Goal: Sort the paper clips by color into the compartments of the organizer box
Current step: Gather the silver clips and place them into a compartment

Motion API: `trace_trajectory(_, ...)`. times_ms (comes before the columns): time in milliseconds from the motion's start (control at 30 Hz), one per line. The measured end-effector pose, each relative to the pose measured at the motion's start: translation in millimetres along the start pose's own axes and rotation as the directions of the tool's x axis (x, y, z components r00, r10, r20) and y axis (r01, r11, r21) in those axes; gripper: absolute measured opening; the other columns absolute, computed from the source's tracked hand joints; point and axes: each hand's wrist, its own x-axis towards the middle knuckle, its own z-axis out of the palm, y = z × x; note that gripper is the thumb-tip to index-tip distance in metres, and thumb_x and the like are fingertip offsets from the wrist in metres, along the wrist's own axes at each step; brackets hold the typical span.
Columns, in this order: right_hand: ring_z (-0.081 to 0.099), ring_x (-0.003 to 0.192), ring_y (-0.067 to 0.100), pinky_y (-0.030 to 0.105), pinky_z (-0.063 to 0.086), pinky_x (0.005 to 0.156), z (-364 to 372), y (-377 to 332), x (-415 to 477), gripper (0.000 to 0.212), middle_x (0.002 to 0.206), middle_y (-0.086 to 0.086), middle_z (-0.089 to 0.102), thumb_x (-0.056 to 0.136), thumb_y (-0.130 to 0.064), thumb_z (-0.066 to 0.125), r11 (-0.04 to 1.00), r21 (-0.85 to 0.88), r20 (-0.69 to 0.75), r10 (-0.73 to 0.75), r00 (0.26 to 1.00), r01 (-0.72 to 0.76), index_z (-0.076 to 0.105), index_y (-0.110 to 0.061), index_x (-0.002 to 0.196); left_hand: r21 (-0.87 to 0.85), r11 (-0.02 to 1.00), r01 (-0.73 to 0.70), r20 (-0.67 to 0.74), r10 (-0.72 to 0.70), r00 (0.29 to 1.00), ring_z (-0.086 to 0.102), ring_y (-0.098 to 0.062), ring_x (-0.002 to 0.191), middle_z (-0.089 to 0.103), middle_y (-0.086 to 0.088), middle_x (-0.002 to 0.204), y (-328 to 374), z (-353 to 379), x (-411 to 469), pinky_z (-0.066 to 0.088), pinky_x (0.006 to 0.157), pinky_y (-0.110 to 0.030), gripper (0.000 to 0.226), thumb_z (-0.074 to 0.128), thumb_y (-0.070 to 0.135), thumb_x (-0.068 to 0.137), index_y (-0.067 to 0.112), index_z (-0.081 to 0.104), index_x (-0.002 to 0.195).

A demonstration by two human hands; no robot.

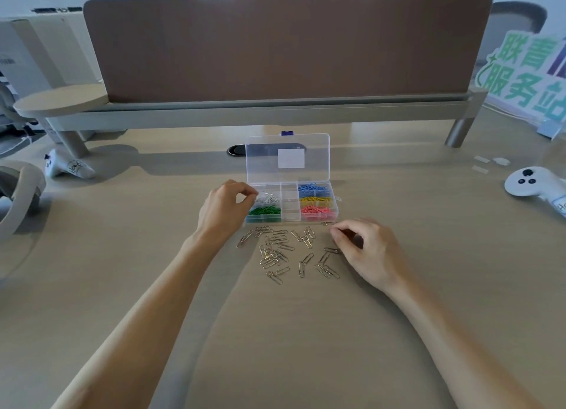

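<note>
Nearest the camera, the table [116,301] is bare wood between and outside the two forearms, with open room on either side. Farther in, loose silver clips [283,254] lie scattered in a patch between the hands.

The right hand [369,249] rests just right of that patch, fingers curled and thumb and forefinger tips brought together. The left hand [225,209] hovers at the left edge of the organizer box [291,220], its fingertips pinched above the rear left compartment. Both hands are clenched to a pinch, but whether either one holds a clip is too small to tell.

One stray clip [329,223] lies just in front of the box's right front corner, near the right hand's fingertips.

In the box, white clips [269,198] sit rear left with green clips [265,210] in front of them. On the right, blue clips [315,188], yellow clips [315,199] and red clips [317,210] run from back to front. The clear lid [263,157] stands open behind.

Beyond it rises a brown divider screen [284,47]. A white controller [533,183] lies well apart on the right.
</note>
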Motion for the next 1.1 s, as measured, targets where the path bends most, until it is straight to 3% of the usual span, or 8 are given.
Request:
trace_trajectory(100,0.055,0.084,0.002,0.007,0.036,0.071,-3,1,0,0.007,0.079,-0.014,0.064,0.085,-0.022,0.068,0.998,0.034,0.061,0.041,0.997,-0.043,0.073,-0.027,0.085,0.009,1.000,-0.009,-0.093,0.010,0.996,0.048,-0.003,0.060,0.062,0.017,0.095,-7,-9,-22,0.036,0.060,-0.025,0.013,0.058,0.026,0.091,0.031,0.069,0.095)
trace_trajectory(200,0.050,0.091,0.003,0.006,0.034,0.076,-4,4,-1,0.013,0.085,-0.015,0.059,0.084,-0.022,0.068,0.998,0.008,0.152,0.063,0.986,-0.065,0.071,-0.031,0.092,0.147,0.989,0.004,-0.106,0.012,0.994,0.054,-0.010,0.073,0.064,0.017,0.093,-20,-18,-46,0.036,0.063,-0.026,0.013,0.056,0.029,0.091,0.035,0.067,0.094)
trace_trajectory(333,0.049,0.101,0.022,0.025,0.036,0.086,7,15,1,0.029,0.097,-0.001,0.056,0.090,-0.015,0.059,0.974,-0.227,0.053,0.006,0.999,0.006,0.067,-0.016,0.119,0.287,0.956,-0.053,-0.057,0.073,0.996,0.060,-0.012,0.090,0.064,0.017,0.098,-24,-19,-62,0.039,0.062,-0.027,0.016,0.052,0.035,0.093,0.037,0.067,0.097)
trace_trajectory(500,0.053,0.089,0.031,0.043,0.050,0.078,19,12,7,0.021,0.089,0.007,0.058,0.088,-0.003,0.062,0.954,-0.283,0.008,-0.097,0.995,0.096,0.071,-0.008,0.107,0.335,0.925,-0.178,0.005,0.187,0.982,0.062,-0.013,0.099,0.065,0.016,0.109,-15,-12,-66,0.044,0.065,-0.029,0.022,0.048,0.035,0.097,0.036,0.066,0.108)
trace_trajectory(700,0.052,0.093,0.017,0.030,0.047,0.078,26,-6,3,0.013,0.090,-0.002,0.059,0.091,-0.011,0.060,0.952,-0.214,0.098,-0.204,0.974,0.221,0.070,-0.013,0.100,0.325,0.887,-0.327,0.032,0.336,0.941,0.065,-0.013,0.094,0.069,0.016,0.100,-13,-6,-71,0.045,0.057,-0.027,0.019,0.055,0.030,0.094,0.035,0.069,0.105)
trace_trajectory(833,0.048,0.094,0.005,0.011,0.033,0.076,15,-4,1,0.016,0.089,-0.015,0.057,0.093,-0.019,0.058,0.989,-0.098,0.094,-0.098,0.991,0.107,0.070,-0.024,0.102,0.284,0.871,-0.401,0.034,0.409,0.912,0.064,-0.011,0.082,0.068,0.017,0.087,-15,-8,-74,0.039,0.051,-0.022,0.013,0.063,0.030,0.089,0.035,0.070,0.098)
trace_trajectory(1000,0.046,0.089,0.003,0.009,0.034,0.073,-3,11,-5,0.023,0.086,-0.014,0.053,0.091,-0.016,0.059,0.984,-0.152,0.169,-0.065,0.984,0.091,0.069,-0.024,0.110,0.266,0.860,-0.436,0.025,0.446,0.895,0.064,-0.013,0.077,0.067,0.013,0.080,-12,-9,-76,0.042,0.049,-0.023,0.014,0.065,0.026,0.089,0.033,0.071,0.100)
trace_trajectory(1100,0.052,0.088,0.011,0.022,0.040,0.075,6,5,-6,0.021,0.087,-0.010,0.056,0.090,-0.013,0.060,0.963,-0.209,0.142,-0.141,0.980,0.169,0.070,-0.021,0.107,0.288,0.841,-0.457,0.037,0.467,0.883,0.066,-0.015,0.080,0.068,0.012,0.083,-12,-6,-76,0.046,0.047,-0.028,0.018,0.058,0.027,0.092,0.030,0.069,0.106)
